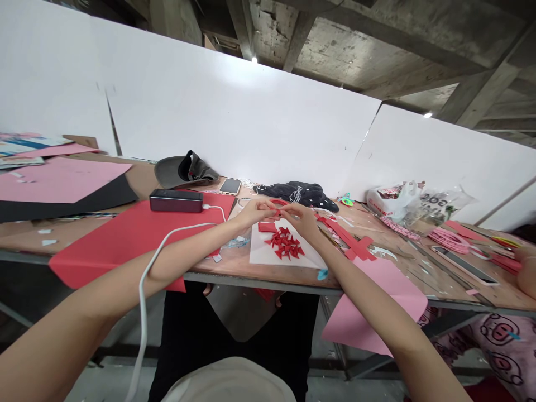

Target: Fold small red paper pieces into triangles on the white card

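Observation:
My left hand [256, 211] and my right hand [300, 218] meet above the wooden table [234, 262], fingers pinched together on a small piece of red paper [278, 211] between them. Just below them a white sheet [262, 252] carries a pile of several small folded red paper pieces [285, 244] and a flat red rectangle [267, 227]. Both forearms reach in from the near edge.
A large red sheet [117, 237] lies left, with a black power bank [176, 200] and its white cable [144, 285]. Behind are a phone [230, 186], grey cap [182, 170] and dark cloth [299, 194]. Red strips [349, 240], a pink sheet [377, 304] and plastic bags [412, 204] lie right. Another person's patterned clothing [498, 335] shows lower right.

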{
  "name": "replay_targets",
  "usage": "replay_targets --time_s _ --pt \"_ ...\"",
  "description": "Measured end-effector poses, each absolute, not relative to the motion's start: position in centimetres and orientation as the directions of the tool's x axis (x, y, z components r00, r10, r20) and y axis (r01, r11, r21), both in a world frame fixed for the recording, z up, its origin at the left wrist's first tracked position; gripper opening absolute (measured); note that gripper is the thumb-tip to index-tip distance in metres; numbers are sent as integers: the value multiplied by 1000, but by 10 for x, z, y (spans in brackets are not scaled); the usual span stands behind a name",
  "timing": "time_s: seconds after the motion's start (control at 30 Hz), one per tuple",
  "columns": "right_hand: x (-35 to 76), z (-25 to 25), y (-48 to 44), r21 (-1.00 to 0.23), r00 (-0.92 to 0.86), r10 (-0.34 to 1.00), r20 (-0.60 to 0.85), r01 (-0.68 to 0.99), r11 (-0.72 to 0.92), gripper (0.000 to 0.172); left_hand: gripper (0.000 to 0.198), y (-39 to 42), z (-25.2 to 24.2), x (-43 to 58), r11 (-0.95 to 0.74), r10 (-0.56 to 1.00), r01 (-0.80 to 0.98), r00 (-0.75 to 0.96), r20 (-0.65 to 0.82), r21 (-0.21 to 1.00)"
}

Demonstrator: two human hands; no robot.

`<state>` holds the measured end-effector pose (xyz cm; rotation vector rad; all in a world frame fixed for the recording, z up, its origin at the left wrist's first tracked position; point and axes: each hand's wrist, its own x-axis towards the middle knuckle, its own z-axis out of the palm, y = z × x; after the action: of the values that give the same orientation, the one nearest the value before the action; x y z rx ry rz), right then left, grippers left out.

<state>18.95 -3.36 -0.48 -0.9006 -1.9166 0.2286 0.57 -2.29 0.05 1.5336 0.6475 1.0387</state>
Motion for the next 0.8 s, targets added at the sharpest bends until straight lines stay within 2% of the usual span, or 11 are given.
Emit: replay_targets --time_s 0.13,0.37,0.43,0.63,0.8 --pt "193 0 -39 -360 -334 566 753 511 781 17 23 -21 2 2 -204 838 -155 483 254 967" --pt "196 3 -43 -293 -425 526 737 499 815 21 23 -12 1 -1 -151 838 -120 512 191 981" --pt "194 2 -41 -349 -384 559 735 492 797 20 21 -11 0 -1 -154 846 -122 496 194 981" --pt "184 0 -39 -716 -216 778 590 304 628 19 24 -11 0 -4 -160 858 -131 472 203 978" --pt "181 5 -50 -785 -220 824 521 256 565 23 25 -12 2 -6 -139 858 -139 478 190 980"
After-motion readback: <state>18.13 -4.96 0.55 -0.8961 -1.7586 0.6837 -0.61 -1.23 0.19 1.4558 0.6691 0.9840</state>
